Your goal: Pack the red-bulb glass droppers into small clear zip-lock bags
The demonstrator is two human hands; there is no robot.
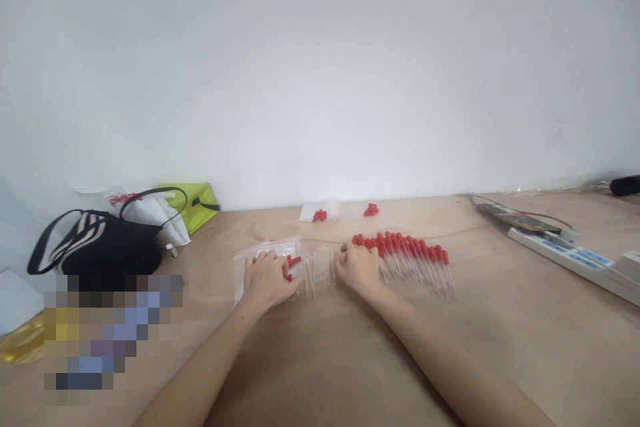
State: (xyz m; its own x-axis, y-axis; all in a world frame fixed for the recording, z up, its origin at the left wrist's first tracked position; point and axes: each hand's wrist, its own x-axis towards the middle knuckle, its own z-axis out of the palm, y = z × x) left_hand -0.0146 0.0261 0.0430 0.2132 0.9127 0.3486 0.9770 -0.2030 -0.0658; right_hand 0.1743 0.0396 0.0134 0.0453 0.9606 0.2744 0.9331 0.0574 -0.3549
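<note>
Reference = row of red-topped tubes on the tabletop, smooth tan wood-look surface. Row was thin, straight, clear stems (glass or plastic, couldn't tell) with smooth rounded red tops packed side by side, tops toward the wall, stems slanting back toward the wearer. Right hand sat at the row's left end, fingers curled close together next to the red tops; couldn't tell what, if anything, they pinched. Just left of the row, bare clear tubes lay roughly parallel between the hands. Farther left of the row, left hand rested over flat, glossy clear plastic bags, fingers bent downward; grip hidden. Small red stubby pieces showed beside its thumb side, in or on the bags, couldn't tell. Behind the row: compact red cluster. Behind and left of the row: second red cluster at a flat translucent bag. Well left of the row: soft black bag with white stripes, crinkled white bag, lime-green bag, tiny bottle. Well right: long white hard-shell power strip, blue-marked face.
</note>
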